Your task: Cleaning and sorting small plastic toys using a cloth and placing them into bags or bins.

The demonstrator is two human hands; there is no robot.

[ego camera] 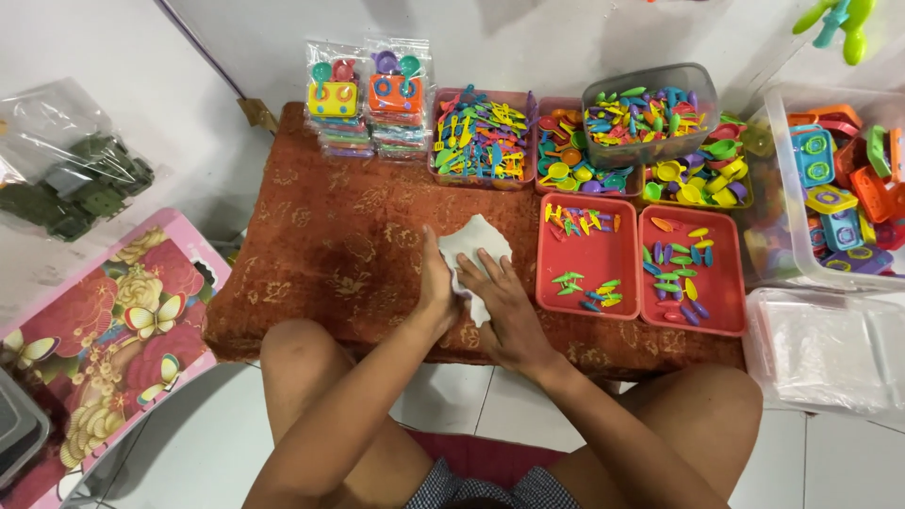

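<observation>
Filling the middle of the frame, a low counter (330,236) under a rust-red patterned cloth carries nearly everything. At the far right a clear bin (782,188) holds chunky toy stoves in orange, blue and yellow, and a stack of clear bags (825,349) lies below it. At lower left sits a pink floral stool (104,330); above it, a bag of green toys (75,184). Two red trays (622,269), right of centre, hold scattered small plastic pieces. Behind them, along the counter's top edge, stand tubs of bright toy utensils (481,137) and, left of those, packed toy sets (368,99).

Both hands meet at centre frame on a clear bag (471,245) lying flat on the cloth, just left of the trays. The left hand (436,287) stands on edge against the bag's left side, its grip hidden, so I cannot tell whether it pinches. The right hand (504,302) lies flat with fingers spread across the bag, pressing, not clenched.
</observation>
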